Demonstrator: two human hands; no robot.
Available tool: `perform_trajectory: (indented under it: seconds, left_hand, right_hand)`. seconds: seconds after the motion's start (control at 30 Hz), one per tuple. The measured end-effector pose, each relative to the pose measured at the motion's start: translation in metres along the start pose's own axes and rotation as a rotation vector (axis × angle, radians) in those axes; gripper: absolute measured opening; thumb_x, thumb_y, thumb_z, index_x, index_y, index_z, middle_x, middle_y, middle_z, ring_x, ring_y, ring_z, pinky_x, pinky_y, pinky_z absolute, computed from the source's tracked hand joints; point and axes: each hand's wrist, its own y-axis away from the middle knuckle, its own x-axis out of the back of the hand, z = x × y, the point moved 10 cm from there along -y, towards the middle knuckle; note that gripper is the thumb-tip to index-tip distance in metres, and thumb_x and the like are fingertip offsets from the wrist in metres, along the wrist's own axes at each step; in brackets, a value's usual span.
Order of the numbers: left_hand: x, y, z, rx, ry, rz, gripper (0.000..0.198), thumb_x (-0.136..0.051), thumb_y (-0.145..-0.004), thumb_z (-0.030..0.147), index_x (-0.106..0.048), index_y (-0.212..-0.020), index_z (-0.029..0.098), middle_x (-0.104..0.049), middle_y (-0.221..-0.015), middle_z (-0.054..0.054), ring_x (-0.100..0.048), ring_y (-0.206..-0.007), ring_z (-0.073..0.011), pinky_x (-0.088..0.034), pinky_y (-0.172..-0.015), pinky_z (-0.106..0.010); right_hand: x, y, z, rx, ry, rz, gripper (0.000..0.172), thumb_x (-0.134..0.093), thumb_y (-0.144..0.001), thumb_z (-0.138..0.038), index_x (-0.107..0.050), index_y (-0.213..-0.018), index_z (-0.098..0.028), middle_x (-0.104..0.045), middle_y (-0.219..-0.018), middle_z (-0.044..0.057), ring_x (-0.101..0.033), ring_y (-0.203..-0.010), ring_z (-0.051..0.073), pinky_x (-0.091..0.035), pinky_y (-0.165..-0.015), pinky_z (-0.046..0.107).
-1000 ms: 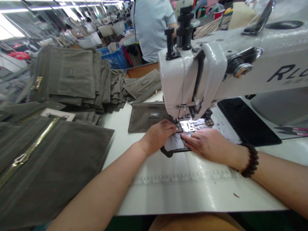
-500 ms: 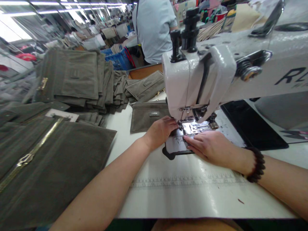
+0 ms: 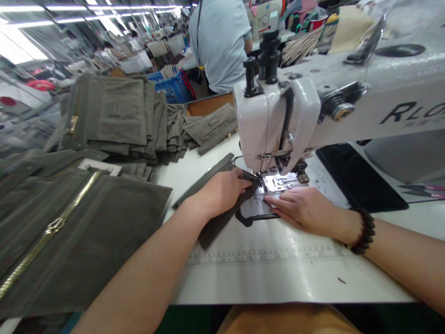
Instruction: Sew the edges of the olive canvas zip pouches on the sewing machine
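Note:
An olive-grey fabric panel [image 3: 217, 227] lies at a slant on the sewing machine bed, one corner up by the presser foot and needle. My left hand [image 3: 220, 192] is closed on it near that corner, with the fingertips close to the foot. Flat on the metal needle plate, just right of the panel, my right hand [image 3: 304, 208] has its fingers stretched out and holds nothing. The white sewing machine [image 3: 278, 116] stands over both hands; its lamp lights the plate. The panel's label side is not visible now.
Olive pouches with gold zippers [image 3: 83, 232] fill the left, with a stack [image 3: 114, 111] behind. A folded pouch [image 3: 212, 123] lies beyond the machine bed. A black tablet-like slab [image 3: 361, 176] and scissors [image 3: 422, 190] are at right. A person [image 3: 220, 46] stands at the back.
The panel has turned from lying square to slanting, its near corner now toward me. My left hand has shifted slightly left and down with it. My right hand stays about in place.

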Motion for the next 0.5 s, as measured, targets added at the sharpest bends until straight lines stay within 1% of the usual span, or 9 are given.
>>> perform_trajectory:
  seconds: [0.1, 0.2, 0.27, 0.4, 0.5]
  left_hand:
    - [0.001, 0.015, 0.017, 0.056, -0.013, -0.107, 0.031, -0.039, -0.086, 0.019, -0.059, -0.11, 0.024, -0.056, -0.095, -0.008, -0.059, -0.068, -0.0173, -0.047, -0.064, -0.029]
    - [0.001, 0.023, 0.024, 0.142, -0.008, -0.144, 0.034, -0.035, -0.087, 0.017, -0.057, -0.112, 0.022, -0.052, -0.101, -0.013, -0.06, -0.07, -0.0206, -0.047, -0.064, -0.033]
    - [-0.001, 0.024, 0.027, 0.126, 0.038, -0.147, 0.035, -0.036, -0.086, 0.016, -0.055, -0.115, 0.021, -0.05, -0.103, -0.013, -0.06, -0.073, -0.0213, -0.047, -0.068, -0.034]
    - [-0.006, 0.025, 0.035, 0.032, 0.144, -0.156, 0.038, -0.046, -0.081, 0.014, -0.052, -0.118, 0.019, -0.048, -0.102, -0.013, -0.057, -0.083, -0.0214, -0.046, -0.075, -0.033]
    - [-0.009, 0.025, 0.04, 0.029, 0.167, -0.164, 0.037, -0.046, -0.081, 0.015, -0.052, -0.118, 0.017, -0.046, -0.1, -0.013, -0.056, -0.083, -0.0215, -0.046, -0.075, -0.034]
  right_hand:
    - [-0.002, 0.003, -0.003, 0.035, -0.005, -0.01, 0.031, -0.038, -0.089, -0.024, -0.055, -0.113, -0.013, -0.06, -0.064, 0.002, -0.051, -0.055, 0.013, -0.027, -0.051, 0.027]
    - [-0.007, 0.004, -0.003, 0.045, -0.019, -0.043, 0.032, -0.039, -0.088, -0.021, -0.053, -0.115, -0.014, -0.06, -0.064, 0.002, -0.051, -0.055, 0.014, -0.027, -0.051, 0.027]
    - [-0.008, 0.005, -0.003, 0.045, -0.029, -0.054, 0.032, -0.039, -0.087, -0.019, -0.053, -0.116, -0.014, -0.06, -0.064, 0.002, -0.052, -0.056, 0.014, -0.027, -0.051, 0.027]
    - [-0.007, 0.005, -0.002, 0.045, -0.037, -0.063, 0.034, -0.041, -0.085, -0.017, -0.053, -0.116, -0.012, -0.061, -0.066, 0.003, -0.052, -0.057, 0.014, -0.029, -0.052, 0.027]
    - [-0.004, 0.006, 0.001, 0.027, -0.057, -0.075, 0.032, -0.041, -0.084, -0.016, -0.055, -0.112, -0.012, -0.061, -0.066, 0.003, -0.053, -0.058, 0.015, -0.029, -0.052, 0.027]
